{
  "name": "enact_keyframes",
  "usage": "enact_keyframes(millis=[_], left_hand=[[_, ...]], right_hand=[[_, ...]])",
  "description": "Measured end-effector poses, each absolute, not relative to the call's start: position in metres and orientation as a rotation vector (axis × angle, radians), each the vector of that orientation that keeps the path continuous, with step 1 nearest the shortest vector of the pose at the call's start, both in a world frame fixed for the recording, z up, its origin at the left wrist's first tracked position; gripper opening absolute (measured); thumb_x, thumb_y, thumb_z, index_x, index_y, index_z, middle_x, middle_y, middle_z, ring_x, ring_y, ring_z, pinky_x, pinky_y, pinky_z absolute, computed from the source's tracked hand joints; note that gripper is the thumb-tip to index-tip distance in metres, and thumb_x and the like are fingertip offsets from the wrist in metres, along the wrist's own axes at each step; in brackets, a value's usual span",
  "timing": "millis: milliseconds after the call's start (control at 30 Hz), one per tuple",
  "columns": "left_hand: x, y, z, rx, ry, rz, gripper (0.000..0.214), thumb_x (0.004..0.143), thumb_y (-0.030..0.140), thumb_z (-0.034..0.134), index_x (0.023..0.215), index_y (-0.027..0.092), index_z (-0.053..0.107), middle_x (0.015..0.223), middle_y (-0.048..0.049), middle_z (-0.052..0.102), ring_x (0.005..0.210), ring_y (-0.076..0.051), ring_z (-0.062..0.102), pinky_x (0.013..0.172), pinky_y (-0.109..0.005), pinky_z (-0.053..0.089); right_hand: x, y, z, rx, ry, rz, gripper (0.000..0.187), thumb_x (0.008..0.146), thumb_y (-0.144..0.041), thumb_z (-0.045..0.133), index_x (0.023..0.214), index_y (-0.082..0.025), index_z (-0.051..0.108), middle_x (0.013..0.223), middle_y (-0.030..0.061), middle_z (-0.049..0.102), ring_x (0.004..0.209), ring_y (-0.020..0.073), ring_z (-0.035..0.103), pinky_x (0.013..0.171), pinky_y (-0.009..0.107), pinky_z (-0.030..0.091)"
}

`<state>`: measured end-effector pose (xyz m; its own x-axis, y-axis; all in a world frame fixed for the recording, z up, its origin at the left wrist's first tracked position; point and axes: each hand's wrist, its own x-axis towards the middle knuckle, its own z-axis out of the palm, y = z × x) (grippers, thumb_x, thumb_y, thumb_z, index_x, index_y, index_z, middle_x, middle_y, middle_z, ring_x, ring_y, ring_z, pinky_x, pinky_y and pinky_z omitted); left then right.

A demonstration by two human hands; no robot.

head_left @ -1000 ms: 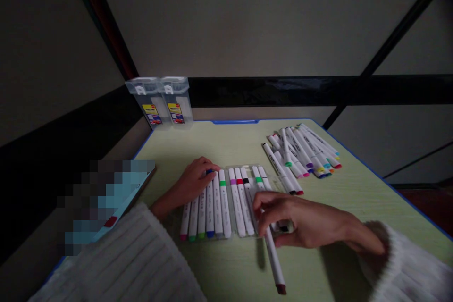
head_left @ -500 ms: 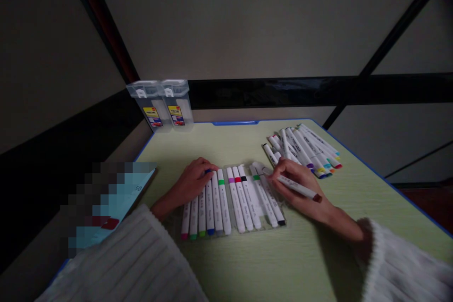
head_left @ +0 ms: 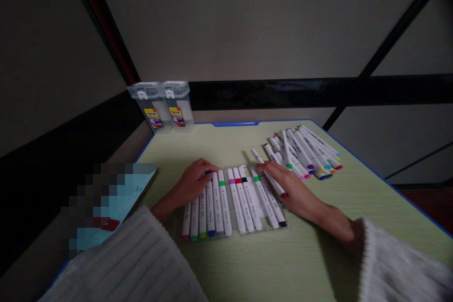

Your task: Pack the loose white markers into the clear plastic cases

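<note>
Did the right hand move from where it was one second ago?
Yes. The right hand, holding a marker, moved away from the person: from the near end of the tray to its far right corner, nearer the loose marker pile.

Pixel-blurred patch [head_left: 102, 203]; illegible labels [head_left: 155, 117] on clear boxes [head_left: 161, 101]; far ends of markers [head_left: 202, 210] under the left hand [head_left: 193, 184]

Your left hand [head_left: 193, 184] lies palm down, fingers bent and close together, gripping nothing. Its forearm runs back to your lower left in a white knitted sleeve [head_left: 123, 259]. Your right hand [head_left: 293, 188] reaches in from the lower right, palm down and low. Its fingers are stretched forward and closed lightly on a marker [head_left: 269, 174], and the wrist is bare.
</note>
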<state>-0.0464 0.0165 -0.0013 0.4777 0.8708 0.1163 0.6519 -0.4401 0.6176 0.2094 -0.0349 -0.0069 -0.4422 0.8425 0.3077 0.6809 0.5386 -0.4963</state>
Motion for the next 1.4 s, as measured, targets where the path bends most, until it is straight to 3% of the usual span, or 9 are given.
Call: enact_keyframes(millis=[767,1400], left_hand=[[-0.0469,0.0181,-0.002,2.205,1.236,0.63,0.025,0.077,0.011,0.04,0.087,0.017,0.062,0.088,-0.0038,0.055,0.091,-0.016,0.051,0.085,-0.032,0.041],[-0.0473,0.0176,-0.0032,2.179,1.231,0.638,0.021,0.075,0.016,0.045,0.088,0.014,0.061,0.092,-0.0062,0.054,0.093,-0.018,0.051,0.086,-0.035,0.04]], right_hand=[[0.2087,-0.0336,-0.0066,-1.242,-2.28,0.369,0.076,0.042,0.005,0.035,0.114,-0.019,0.044,0.115,0.0085,0.053,0.109,0.0238,0.047,0.085,0.041,0.042],[0.2088,-0.0329,-0.0075,-1.272,-2.323,0.345,0.072,0.047,0.007,0.037,0.115,-0.017,0.042,0.116,0.0103,0.051,0.109,0.024,0.047,0.085,0.039,0.042]])
